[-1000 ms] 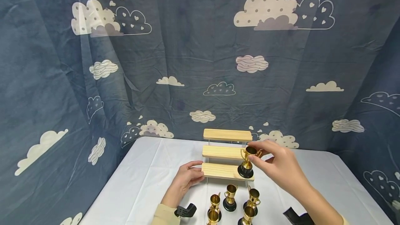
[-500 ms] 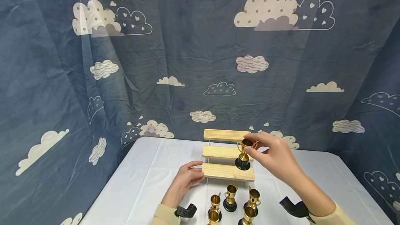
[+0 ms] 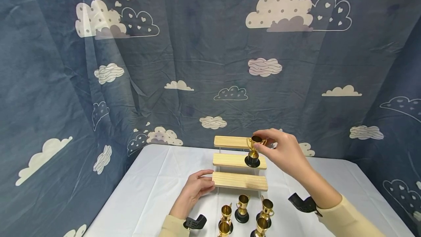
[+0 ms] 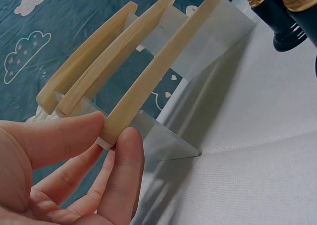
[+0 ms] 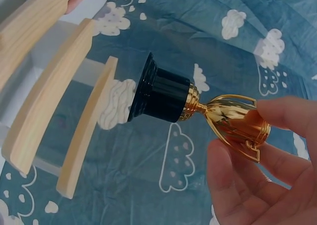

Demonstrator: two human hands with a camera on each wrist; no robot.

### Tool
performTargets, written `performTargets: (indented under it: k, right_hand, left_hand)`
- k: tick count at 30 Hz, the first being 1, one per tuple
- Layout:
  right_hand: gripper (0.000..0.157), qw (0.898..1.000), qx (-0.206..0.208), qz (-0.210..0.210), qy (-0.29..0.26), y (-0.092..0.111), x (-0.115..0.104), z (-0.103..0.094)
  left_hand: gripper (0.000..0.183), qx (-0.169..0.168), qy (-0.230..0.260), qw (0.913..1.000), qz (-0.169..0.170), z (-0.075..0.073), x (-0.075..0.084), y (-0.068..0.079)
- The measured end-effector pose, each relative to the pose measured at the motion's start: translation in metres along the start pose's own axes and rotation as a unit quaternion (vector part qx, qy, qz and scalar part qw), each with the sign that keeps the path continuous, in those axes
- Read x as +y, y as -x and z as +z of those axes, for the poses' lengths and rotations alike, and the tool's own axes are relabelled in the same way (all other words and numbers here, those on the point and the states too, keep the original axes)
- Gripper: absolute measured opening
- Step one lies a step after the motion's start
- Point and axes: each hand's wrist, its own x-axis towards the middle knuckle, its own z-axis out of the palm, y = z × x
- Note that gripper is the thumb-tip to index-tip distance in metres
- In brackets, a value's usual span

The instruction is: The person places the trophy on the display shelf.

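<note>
Pinching 1 gold trophy (image 5: 188, 100) with your right hand (image 3: 283, 151) and the 3-tier rack (image 3: 230, 160) with your left hand (image 3: 196, 187), you are, ideally, keeping the black base (image 5: 166, 93) level.

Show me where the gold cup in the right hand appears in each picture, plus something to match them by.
Head: the gold cup is right of centre, in the lower half.
Left wrist: not in it; the cropped cups at top right are others.
Right wrist: the gold cup appears sideways across the middle, black base leftward.
Shared landmark: the three-shelf wooden stand.
</note>
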Motion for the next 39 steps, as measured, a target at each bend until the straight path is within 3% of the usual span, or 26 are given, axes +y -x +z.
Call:
performTargets:
  k: [39]
  right_hand:
    - [0.033,0.997,-0.039,0.068,-0.019,-0.073,0.024,0.035]
  left_hand:
    - [0.056,-0.005,0.004,1.0,-0.001,-0.001,-0.001,0.0]
